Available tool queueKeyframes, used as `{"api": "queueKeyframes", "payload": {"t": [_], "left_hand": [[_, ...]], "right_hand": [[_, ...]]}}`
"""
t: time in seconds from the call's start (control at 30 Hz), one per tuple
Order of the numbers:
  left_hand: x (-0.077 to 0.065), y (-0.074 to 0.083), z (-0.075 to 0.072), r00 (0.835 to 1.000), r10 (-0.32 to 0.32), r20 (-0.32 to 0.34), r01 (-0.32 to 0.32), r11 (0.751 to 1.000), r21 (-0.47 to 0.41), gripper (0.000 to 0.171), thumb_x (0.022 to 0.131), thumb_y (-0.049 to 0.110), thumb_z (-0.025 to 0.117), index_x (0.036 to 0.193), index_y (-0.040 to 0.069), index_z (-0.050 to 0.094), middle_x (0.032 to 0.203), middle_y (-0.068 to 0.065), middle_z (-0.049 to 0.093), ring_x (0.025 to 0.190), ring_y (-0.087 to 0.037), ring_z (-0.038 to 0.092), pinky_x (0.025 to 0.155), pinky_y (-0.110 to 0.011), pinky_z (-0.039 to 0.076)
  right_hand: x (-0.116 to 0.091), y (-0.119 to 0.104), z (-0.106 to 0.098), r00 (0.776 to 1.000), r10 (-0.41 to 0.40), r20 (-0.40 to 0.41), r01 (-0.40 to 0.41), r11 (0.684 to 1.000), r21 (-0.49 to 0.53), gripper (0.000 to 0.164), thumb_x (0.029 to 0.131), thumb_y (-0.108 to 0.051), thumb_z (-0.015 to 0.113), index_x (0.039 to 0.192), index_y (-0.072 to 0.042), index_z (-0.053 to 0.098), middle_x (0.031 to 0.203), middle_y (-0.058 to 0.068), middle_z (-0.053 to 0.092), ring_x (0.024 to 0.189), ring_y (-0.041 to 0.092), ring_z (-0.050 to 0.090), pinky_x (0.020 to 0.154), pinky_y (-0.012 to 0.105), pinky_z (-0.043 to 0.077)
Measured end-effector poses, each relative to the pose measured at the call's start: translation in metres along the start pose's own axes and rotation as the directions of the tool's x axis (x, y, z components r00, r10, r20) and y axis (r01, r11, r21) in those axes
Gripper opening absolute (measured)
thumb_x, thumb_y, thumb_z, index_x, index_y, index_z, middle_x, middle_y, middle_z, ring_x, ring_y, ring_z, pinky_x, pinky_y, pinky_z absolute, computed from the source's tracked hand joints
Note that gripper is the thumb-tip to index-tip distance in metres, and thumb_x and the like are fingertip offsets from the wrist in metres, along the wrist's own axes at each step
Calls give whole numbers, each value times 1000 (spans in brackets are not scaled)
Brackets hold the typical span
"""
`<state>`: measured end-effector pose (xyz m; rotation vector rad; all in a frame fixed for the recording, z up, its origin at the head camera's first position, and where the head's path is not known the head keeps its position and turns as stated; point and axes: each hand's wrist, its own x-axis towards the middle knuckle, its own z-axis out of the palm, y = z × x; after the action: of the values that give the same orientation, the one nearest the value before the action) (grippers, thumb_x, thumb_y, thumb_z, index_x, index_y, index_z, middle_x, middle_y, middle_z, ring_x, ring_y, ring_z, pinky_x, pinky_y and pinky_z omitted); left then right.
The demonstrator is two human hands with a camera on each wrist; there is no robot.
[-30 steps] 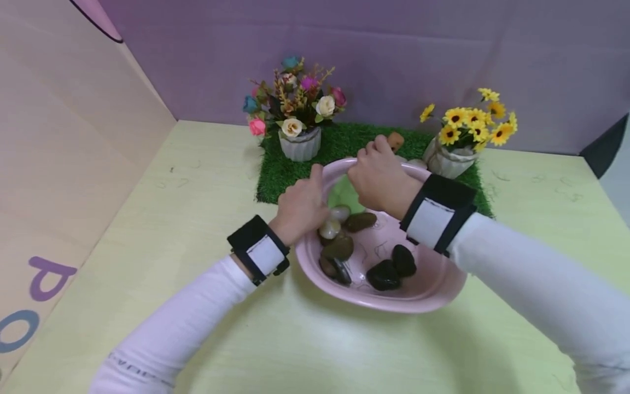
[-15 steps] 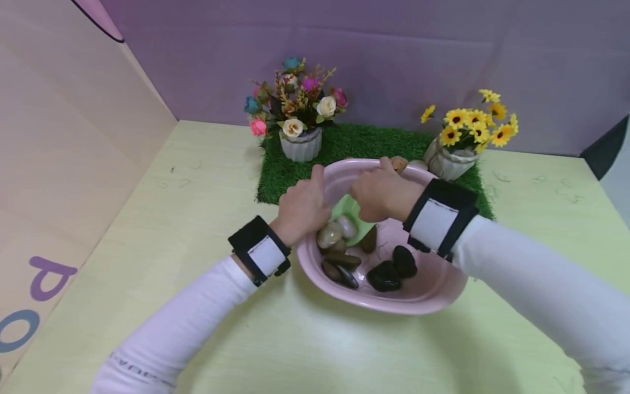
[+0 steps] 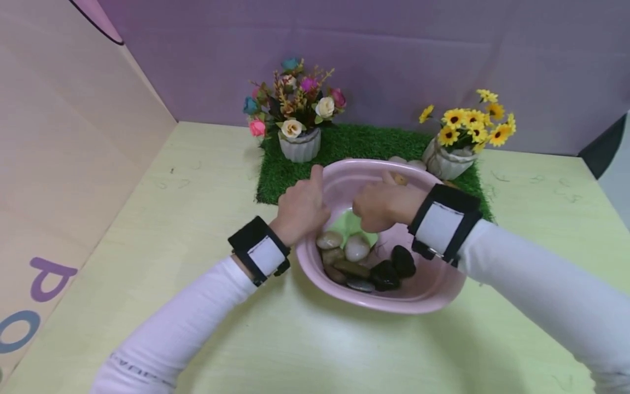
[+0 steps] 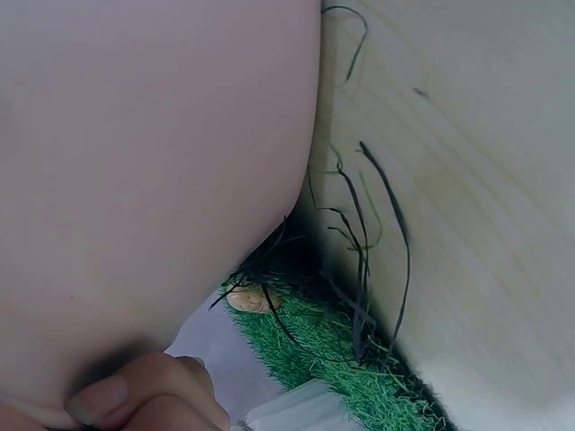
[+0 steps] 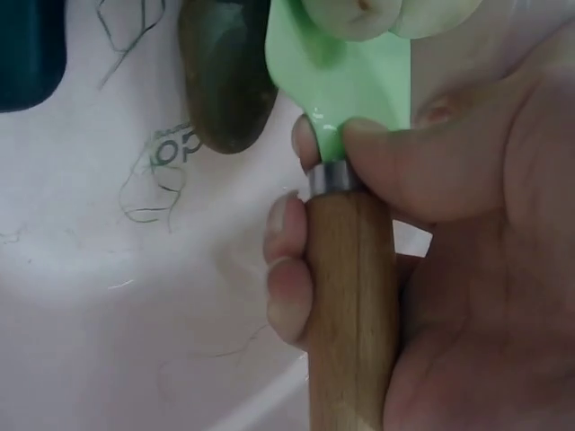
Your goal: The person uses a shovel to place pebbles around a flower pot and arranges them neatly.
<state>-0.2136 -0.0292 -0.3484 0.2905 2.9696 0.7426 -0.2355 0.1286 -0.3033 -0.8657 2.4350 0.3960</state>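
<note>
The person's left arm and right arm reach forward, converging, so the 2 hands sit near each other. The left hand grips with bent fingers; the right hand curls its fingers, thumb pressing opposite them.

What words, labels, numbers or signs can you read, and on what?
"o" (or zero): blue character on the left side panel.
Sideways purple letter beside it: b, d, p or q, cannot tell which.
Left sleeve: print too blurred to read.
Basin: dark letter-like marks, unclear.
</note>
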Motion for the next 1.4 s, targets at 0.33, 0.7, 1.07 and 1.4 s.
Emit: {"api": "queueKeyframes", "payload": {"t": [0.33, 0.7, 1.07, 1.4], "left_hand": [[0, 0, 1, 1000, 4, -9, -4, 1000, -7, 56, 84, 6, 61, 134, 7, 36, 85, -17, 65, 63, -31, 65, 44, -35, 47], [1, 2, 0, 1000, -26, 6, 26, 1000, 3, 56, 84, 5, 60, 135, 9, 35, 89, -18, 67, 67, -32, 66, 46, -36, 47], [2, 1, 1, 1000, -27, 1, 27, 1000, 11, 55, 85, 5, 59, 134, 8, 36, 86, -17, 65, 64, -31, 65, 44, -36, 47], [1, 1, 2, 1000, -1, -17, 1, 1000, 4, 54, 85, 6, 59, 134, 8, 36, 86, -18, 66, 67, -33, 65, 47, -38, 48]], "right_hand": [[-3, 10, 0, 994, -66, 83, 62, 997, 53, 17, 90, -13, 49, 91, -13, 66, 91, 5, 62, 86, 21, 55, 104, 65, 28], [-1, 12, -5, 987, -107, 123, 99, 993, 67, 18, 92, -15, 46, 87, -13, 64, 83, 4, 57, 82, 20, 53, 105, 65, 30], [-5, 15, -4, 957, -231, 177, 219, 972, 84, 20, 93, -16, 45, 87, -11, 62, 76, 2, 52, 70, 14, 49, 63, 25, 39], [-15, 27, 4, 937, -332, 106, 294, 916, 273, 19, 95, -11, 47, 77, -12, 54, 70, -3, 45, 65, 10, 46, 61, 24, 38]]}}
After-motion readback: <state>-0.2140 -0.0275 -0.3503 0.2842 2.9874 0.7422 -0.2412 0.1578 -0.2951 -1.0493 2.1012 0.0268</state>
